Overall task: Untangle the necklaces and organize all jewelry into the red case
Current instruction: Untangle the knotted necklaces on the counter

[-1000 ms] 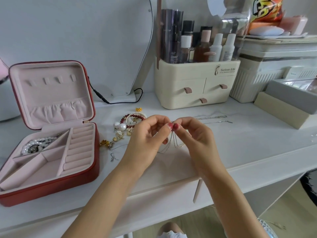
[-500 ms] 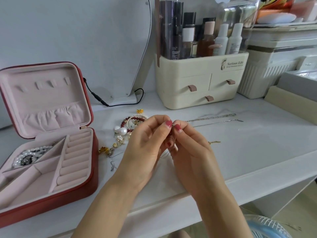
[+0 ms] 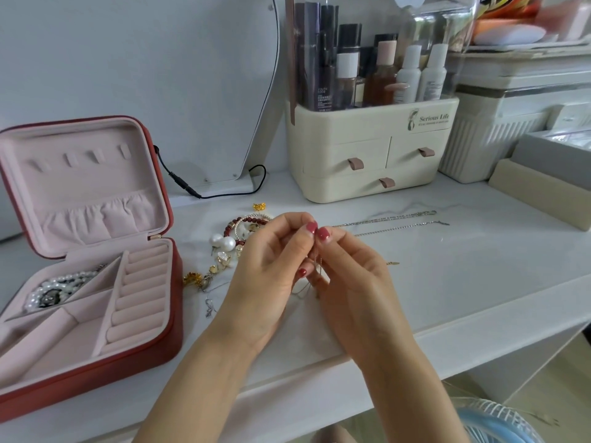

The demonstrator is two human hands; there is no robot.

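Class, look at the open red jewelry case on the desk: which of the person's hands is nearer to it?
Left. The left hand is held just right of the red case, above the loose jewelry pile. The right hand sits beyond it, farther from the case, pinching the thin chain with it.

Bare forearms; red-polished nails on each hand (image 3: 348, 276).

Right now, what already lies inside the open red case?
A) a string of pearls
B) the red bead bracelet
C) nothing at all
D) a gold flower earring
A: a string of pearls sits in the back left compartment of the red case, while the other jewelry lies out on the table.
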